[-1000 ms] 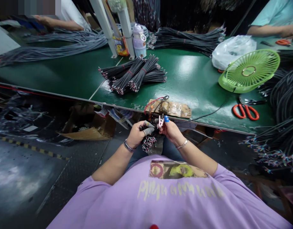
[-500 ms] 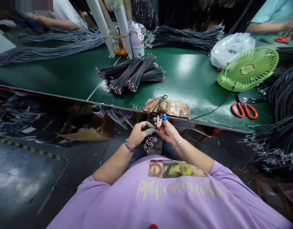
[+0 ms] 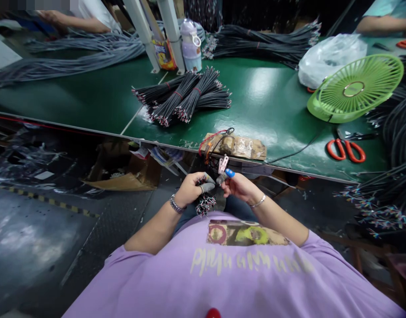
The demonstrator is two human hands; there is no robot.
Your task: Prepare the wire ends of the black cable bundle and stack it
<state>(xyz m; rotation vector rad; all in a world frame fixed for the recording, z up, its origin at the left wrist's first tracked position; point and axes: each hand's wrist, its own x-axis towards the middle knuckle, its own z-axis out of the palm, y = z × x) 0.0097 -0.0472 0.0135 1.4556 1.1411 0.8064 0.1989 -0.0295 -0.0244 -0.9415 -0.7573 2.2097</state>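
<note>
Just below the front edge of the green table [image 3: 269, 101], the left hand [image 3: 189, 190] is clamped around a bundle of cut wires [image 3: 205, 203], whose red, white and dark ends fan out beneath the fingers. Grey covers wrap its thumb and a finger. Beside it, the right hand [image 3: 241, 187] has a blue cap on one digit and a grey one on another; these tips sit close together, though I cannot tell whether they pinch anything. A pink clip [image 3: 223, 164] stands upright right above those tips, near a worn wooden block [image 3: 247, 148] lying at the table's edge. Behind the block, tied black cable bundles [image 3: 186, 95] lie piled.
</note>
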